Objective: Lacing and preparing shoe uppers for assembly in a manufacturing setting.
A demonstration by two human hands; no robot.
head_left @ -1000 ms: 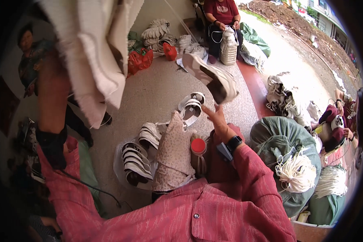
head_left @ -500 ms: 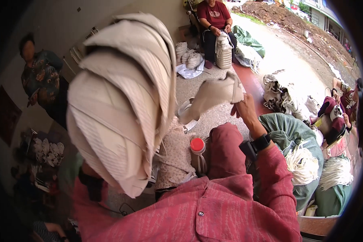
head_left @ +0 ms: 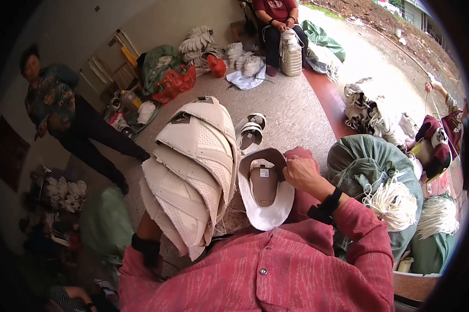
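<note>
A tall nested stack of cream shoe uppers [head_left: 193, 171] rests on my left hand [head_left: 149, 226], whose fingers are hidden behind it; only part of the hand and the wrist with a black band show. To its right, a single shoe upper [head_left: 268, 216] has its opening facing up, showing a brown inside with a small white label. Closed fingers of my right hand [head_left: 303, 174] pinch its upper right edge. The right wrist also wears a black band. Just beyond the stack, a couple of similar uppers [head_left: 251, 134] lie together on the floor.
Green sacks [head_left: 375, 156] with bundles of white laces [head_left: 393, 207] stand at my right. More uppers lie in heaps [head_left: 362, 112] beyond them. Far ahead a seated person [head_left: 279, 15] handles a stack; another person [head_left: 57, 109] stands at left. Red bags [head_left: 174, 83] sit by the wall.
The stack on my left hand has dropped lower and farther from my view. My right hand has brought its upper down and toward me, turning the opening up.
</note>
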